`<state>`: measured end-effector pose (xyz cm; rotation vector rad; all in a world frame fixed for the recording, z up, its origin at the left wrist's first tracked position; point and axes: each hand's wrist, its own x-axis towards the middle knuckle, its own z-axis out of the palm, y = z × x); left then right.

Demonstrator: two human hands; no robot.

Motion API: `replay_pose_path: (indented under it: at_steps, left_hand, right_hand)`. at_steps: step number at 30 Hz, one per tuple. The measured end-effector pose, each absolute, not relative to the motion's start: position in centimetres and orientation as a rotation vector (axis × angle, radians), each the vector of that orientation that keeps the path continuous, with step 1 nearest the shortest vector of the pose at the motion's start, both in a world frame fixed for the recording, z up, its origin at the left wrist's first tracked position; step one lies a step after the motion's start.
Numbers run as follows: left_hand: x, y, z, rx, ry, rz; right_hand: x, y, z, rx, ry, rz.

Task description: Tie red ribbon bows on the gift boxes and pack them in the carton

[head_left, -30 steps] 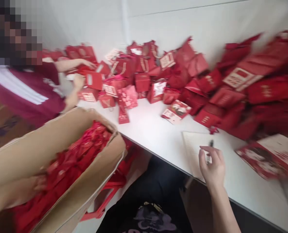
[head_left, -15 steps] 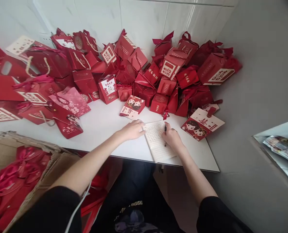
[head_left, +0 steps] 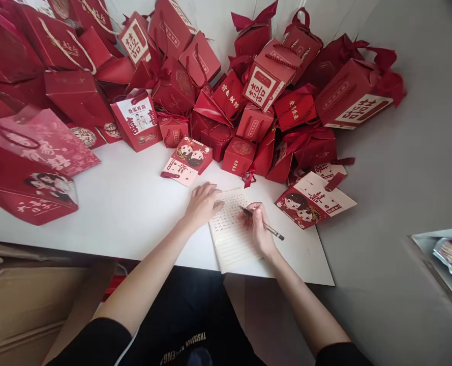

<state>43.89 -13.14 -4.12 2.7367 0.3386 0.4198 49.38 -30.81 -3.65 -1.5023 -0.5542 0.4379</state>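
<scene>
A lined notebook (head_left: pixel 233 251) lies on the white table, its upper lines filled with rows of small handwriting. Fingers outstretched, my left hand (head_left: pixel 202 206) rests at the page's upper left edge and on the table beside it. My right hand (head_left: pixel 261 229) grips a dark pen (head_left: pixel 269 230) over the right part of the page. The pen's tip points up and left toward the written rows; whether it touches the paper I cannot tell. Just beyond my left hand lies a small red and white gift box (head_left: pixel 189 160) with cartoon faces. A similar one (head_left: pixel 311 201) lies right of the notebook.
Many red gift boxes (head_left: pixel 243 155) with ribbons and cord handles are heaped along the back wall. A pink bag (head_left: pixel 50 145) and a red box with a couple's picture (head_left: pixel 31 193) are at left. A cardboard box (head_left: pixel 31 300) stands below the table; a grey wall (head_left: pixel 378 203) bounds the right.
The pen has gone from upright to slanted, its tip now toward the written rows. The view has moved closer to the table. My left hand stays at the notebook's left edge.
</scene>
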Motion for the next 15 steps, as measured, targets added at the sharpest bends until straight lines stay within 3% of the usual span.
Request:
replay_pose_path:
  at_steps: [7,15]
  left_hand:
    - [44.14,-13.18,-4.21,2.734,0.342,0.458]
    - [44.25,-13.18,-4.09,2.708,0.345,0.447]
  right_hand:
    - [48.97,-30.62,-3.42,-1.697,-0.369,0.426]
    - [49.00,-30.89,-4.33,-1.812,-0.565,0.342]
